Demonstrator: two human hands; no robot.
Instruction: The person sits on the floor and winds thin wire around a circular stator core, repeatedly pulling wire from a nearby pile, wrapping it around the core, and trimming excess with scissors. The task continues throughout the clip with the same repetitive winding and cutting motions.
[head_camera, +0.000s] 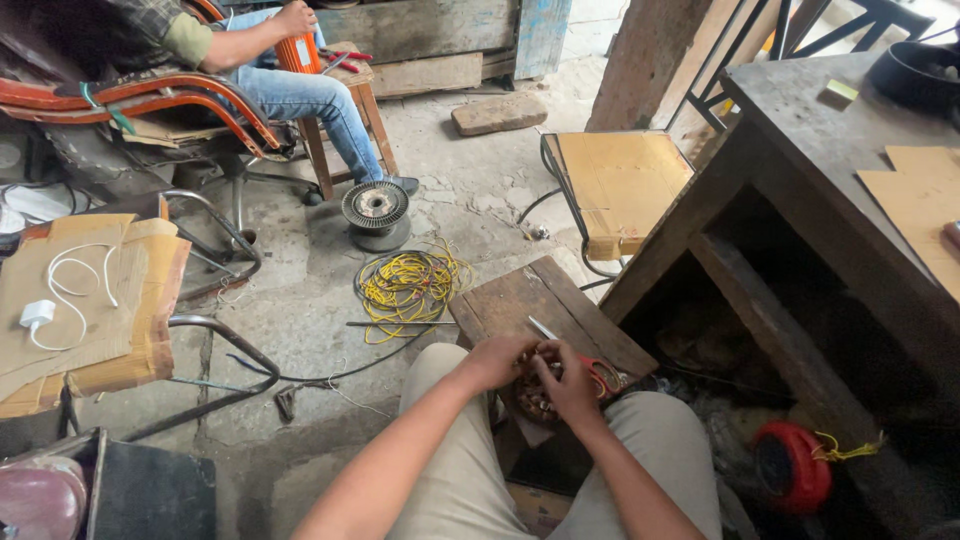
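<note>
Both hands' fingers, left hand (497, 358) and right hand (567, 380), clamped on a motor winding (533, 398) beside red-handled scissors (592, 366).

The stool (520, 300) is worn, matt wood. The scissors (590, 368) have glossy red plastic handles and metal blades. The floor (470, 200) is rough cracked concrete; the wire coil (410, 285) has smooth yellow plastic coating.

— Any packages, labels or screens around me?
— Only flattened brown cardboard (90, 300) on my left, another sheet (620, 180) on the chair ahead, one (915, 205) on the table.
</note>
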